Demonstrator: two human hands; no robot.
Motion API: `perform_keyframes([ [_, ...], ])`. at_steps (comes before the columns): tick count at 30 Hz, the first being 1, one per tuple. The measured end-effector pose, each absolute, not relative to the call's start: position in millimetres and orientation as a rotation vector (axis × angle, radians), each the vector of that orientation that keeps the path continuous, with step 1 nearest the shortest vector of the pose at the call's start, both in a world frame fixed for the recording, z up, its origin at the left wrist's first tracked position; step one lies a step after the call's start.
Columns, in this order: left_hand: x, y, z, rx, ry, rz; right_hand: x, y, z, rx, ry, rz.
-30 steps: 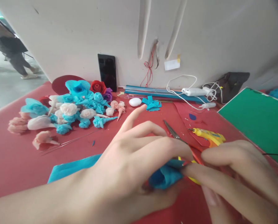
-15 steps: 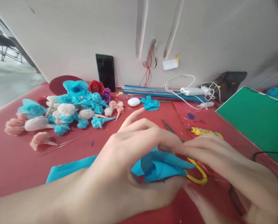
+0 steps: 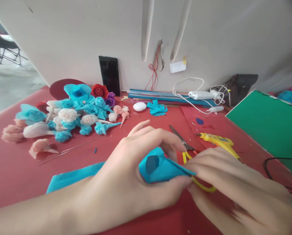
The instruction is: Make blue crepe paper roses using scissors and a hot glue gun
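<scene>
A piece of blue crepe paper (image 3: 160,168), gathered into a cone that narrows to the right, is between my two hands. My left hand (image 3: 133,176) curls around its wide end, thumb below and fingers above. At the narrow tip, the fingers and thumb of my right hand (image 3: 224,182) pinch the paper. Scissors (image 3: 185,143) with yellow handles lie just behind the paper, partly covered by my right hand. Under my left forearm is a flat strip of blue crepe paper (image 3: 74,174).
Many blue, white and pink paper flowers (image 3: 69,116) are heaped at the left. Behind stand a phone (image 3: 109,75), a white egg-shaped object (image 3: 139,106) and blue paper scraps (image 3: 157,108). To the right are a yellow glue gun (image 3: 216,140), white cables (image 3: 202,95) and a green board (image 3: 270,127).
The blue crepe paper is drawn into a tighter, smoother cone. My right hand has shifted slightly lower and closer around the tip, uncovering more of the scissors and the glue gun.
</scene>
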State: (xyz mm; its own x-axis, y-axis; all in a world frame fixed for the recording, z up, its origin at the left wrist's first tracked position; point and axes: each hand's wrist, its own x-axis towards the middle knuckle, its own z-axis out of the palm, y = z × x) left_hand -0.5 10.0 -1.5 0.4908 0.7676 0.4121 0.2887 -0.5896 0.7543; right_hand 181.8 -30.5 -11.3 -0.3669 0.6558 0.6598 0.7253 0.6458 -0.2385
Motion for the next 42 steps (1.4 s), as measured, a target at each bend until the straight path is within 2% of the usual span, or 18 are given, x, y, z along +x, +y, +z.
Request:
perform_keyframes([
  [4, -1.8, 9.8, -4.4, 1.977, 0.840, 1.033, 185.0, -26.9, -9.0, -1.046, -2.086, -0.063],
  [9, -0.5, 10.9, -4.0, 1.758, 0.746, 0.887, 182.1, -19.3, -6.4, -1.067, -1.988, 0.092],
  [14, 2.6, 13.5, -2.4, 1.626, 0.732, 0.935, 177.9, -16.3, -1.3, -1.083, -1.961, 0.140],
  [29, 3.2, 14.7, -4.7, 1.589, 0.785, 0.911, 178.6, -13.9, -7.0, -1.023, -1.976, 0.414],
  [35, 0.4, 15.0, -4.8, 1.512, 0.811, 0.782, 180.7, -11.9, -5.1, -1.039, -1.985, 0.435],
  [42, -0.6, 18.3, -0.4, 1.757, 0.925, 0.788, 187.0, -10.3, -2.5, -1.028, -2.140, 0.470],
])
